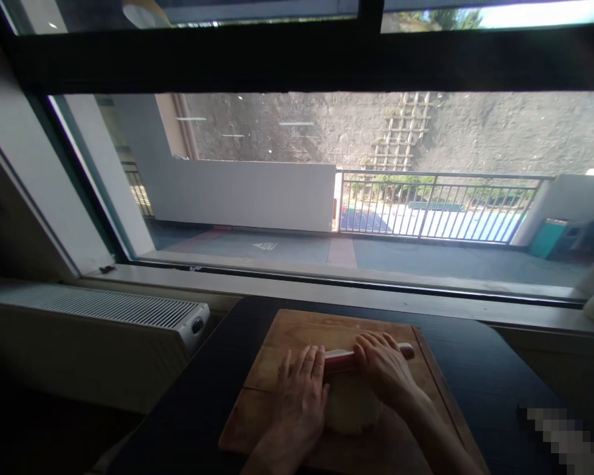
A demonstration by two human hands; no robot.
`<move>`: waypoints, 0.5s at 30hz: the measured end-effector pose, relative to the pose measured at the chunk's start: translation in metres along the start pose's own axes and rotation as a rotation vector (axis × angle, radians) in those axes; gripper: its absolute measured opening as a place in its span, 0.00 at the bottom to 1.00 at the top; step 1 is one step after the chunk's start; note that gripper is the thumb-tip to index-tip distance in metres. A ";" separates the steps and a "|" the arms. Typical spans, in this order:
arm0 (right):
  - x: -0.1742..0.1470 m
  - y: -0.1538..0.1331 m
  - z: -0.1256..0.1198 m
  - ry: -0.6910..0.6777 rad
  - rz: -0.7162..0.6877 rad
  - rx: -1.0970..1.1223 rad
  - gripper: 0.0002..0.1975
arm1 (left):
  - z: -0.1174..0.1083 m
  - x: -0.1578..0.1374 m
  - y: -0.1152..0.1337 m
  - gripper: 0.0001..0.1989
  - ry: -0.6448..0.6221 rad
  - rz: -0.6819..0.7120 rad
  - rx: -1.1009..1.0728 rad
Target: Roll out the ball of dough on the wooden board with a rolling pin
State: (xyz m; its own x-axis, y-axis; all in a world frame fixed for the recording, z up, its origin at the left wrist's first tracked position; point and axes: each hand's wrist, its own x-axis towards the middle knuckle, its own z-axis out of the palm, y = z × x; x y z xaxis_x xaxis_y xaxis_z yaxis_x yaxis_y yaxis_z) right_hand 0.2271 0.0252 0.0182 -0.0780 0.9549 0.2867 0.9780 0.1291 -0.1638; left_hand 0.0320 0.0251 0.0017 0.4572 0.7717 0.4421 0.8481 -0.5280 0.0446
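A rolling pin (340, 359) with a reddish, shiny surface lies across the wooden board (257, 369). My left hand (301, 392) is closed over its left end, fingers long and pointing away from me. Over the right part, my right hand (383, 366) grips it with bent fingers, and the pin's brown rounded end sticks out beyond. A pale, flat sheet of dough (351, 406) spreads on the board between my forearms, just on the near side of the pin. Shade and my hands hide part of its outline.
The board rests on a dark table (480, 369) with rounded corners. A white radiator (129, 310) stands at the left. Behind the table runs a window sill (327, 290), with railings (435, 204) outside. A blurred, pixelated patch (564, 435) covers the lower right.
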 end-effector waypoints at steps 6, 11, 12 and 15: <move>0.089 -0.010 0.003 -0.106 -0.043 0.058 0.21 | -0.010 -0.003 0.015 0.24 -0.104 -0.157 -0.041; 0.004 0.004 0.007 0.036 -0.012 0.037 0.22 | -0.014 0.002 0.009 0.23 -0.076 -0.075 -0.032; -0.021 0.007 0.008 0.081 -0.013 0.017 0.23 | -0.012 0.004 0.007 0.24 -0.060 -0.055 -0.026; -0.075 0.012 0.011 0.152 -0.070 -0.038 0.25 | -0.005 0.007 0.004 0.25 -0.022 -0.015 -0.020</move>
State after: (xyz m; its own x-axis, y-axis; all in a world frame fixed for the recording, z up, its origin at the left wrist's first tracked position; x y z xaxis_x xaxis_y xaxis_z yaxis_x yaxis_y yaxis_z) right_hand 0.2425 -0.0423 -0.0161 -0.1186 0.8921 0.4360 0.9781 0.1806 -0.1035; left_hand 0.0376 0.0269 0.0092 0.4502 0.7872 0.4215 0.8496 -0.5229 0.0690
